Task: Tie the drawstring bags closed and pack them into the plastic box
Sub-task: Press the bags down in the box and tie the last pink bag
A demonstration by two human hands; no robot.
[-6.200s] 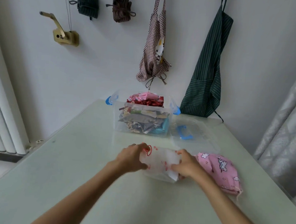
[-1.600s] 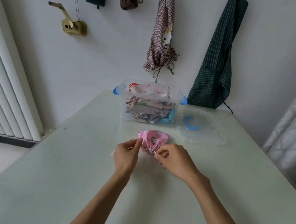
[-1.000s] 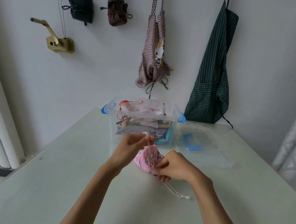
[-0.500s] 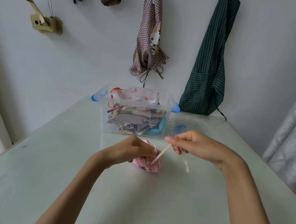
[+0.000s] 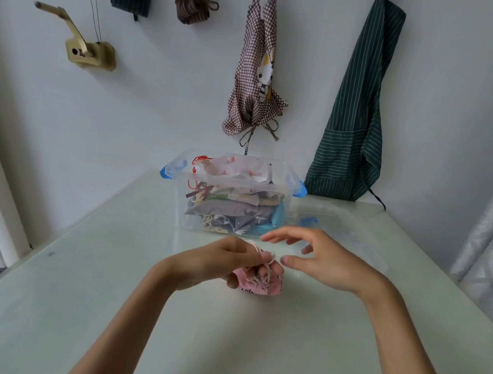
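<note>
Pink drawstring bag (image 5: 262, 283) sits bunched on the pale table (image 5: 56, 305), just in front of the clear plastic box (image 5: 233, 194) already filled with folded bags. The left hand (image 5: 222, 258) grips its gathered neck, with the white cord (image 5: 259, 253) looped over the fingers. The right hand (image 5: 319, 259) hovers just beside it, fingers spread and holding nothing.

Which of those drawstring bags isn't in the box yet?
The pink bag, gripped by the left hand on the table; the others are stacked inside the clear plastic box.
</note>
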